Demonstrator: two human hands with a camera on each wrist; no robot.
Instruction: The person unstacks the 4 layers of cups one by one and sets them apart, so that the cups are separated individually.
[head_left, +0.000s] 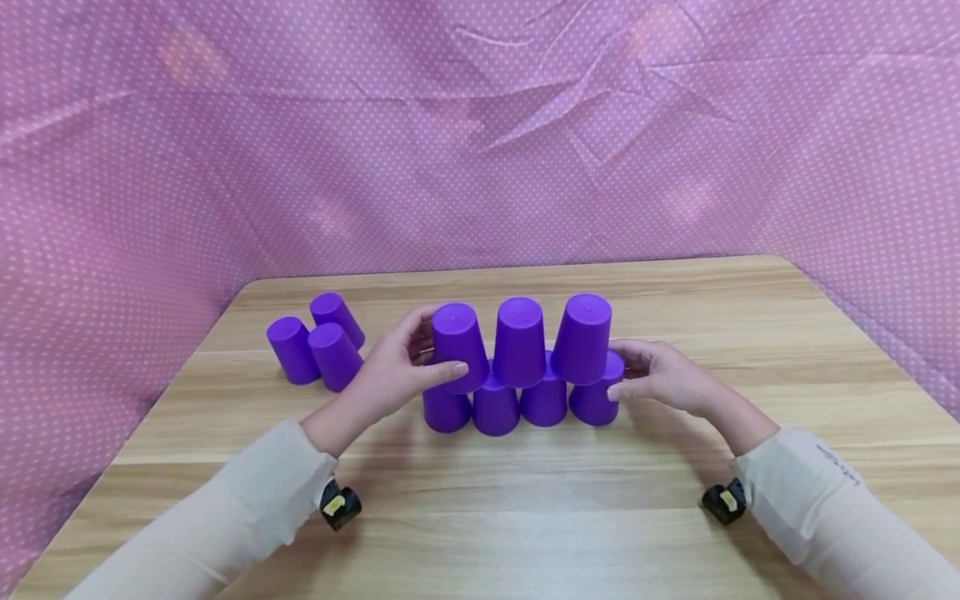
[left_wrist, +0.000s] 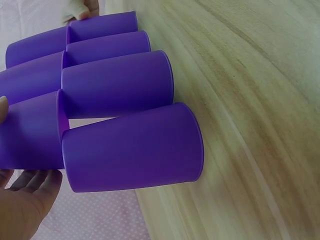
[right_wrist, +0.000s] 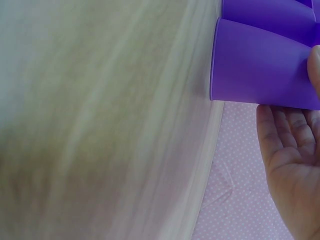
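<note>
Head view: I count ten purple cups [head_left: 519, 348]; four stand in a row on the wooden table [head_left: 525, 525], three on top, three off left; all stand tall, mouths down; apart, the left hand [head_left: 390, 371] grips the top-left cup [head_left: 459, 348], the right hand [head_left: 675, 379] holds the bottom-right cup [head_left: 592, 406]; cups hide some fingers.

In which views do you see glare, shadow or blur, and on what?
Head view: pale glare on the table, soft shadow below the left hand; left wrist view: the right hand looks blurred; right wrist view: the table's grain is smeared at left, the nearest purple cup sharper.
</note>
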